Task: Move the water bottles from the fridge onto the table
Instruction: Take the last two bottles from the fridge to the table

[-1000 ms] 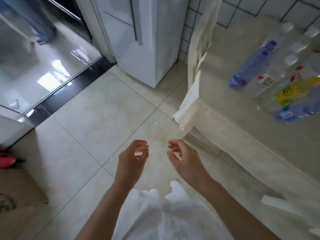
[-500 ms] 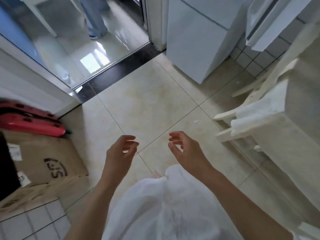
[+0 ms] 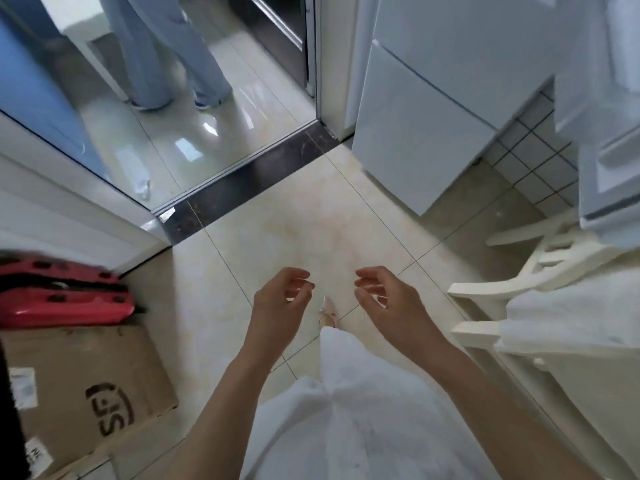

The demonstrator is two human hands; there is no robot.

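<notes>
My left hand [image 3: 277,306] and my right hand [image 3: 391,303] hang in front of me over the tiled floor, fingers loosely curled, both holding nothing. The white fridge [image 3: 426,109] stands ahead to the right, its lower door closed; its open upper door [image 3: 609,140] reaches in at the far right. The table's cloth-covered corner [image 3: 571,323] shows at the right edge. No water bottle is in view.
A white chair [image 3: 512,289] stands against the table. A cardboard box [image 3: 79,386] and a red case [image 3: 59,299] lie on the floor at left. Another person's legs [image 3: 162,57] stand beyond the dark door threshold [image 3: 249,174].
My view has swung left, away from the table with its bottles, toward the fridge and doorway. Both hands stay held out and without anything in them.
</notes>
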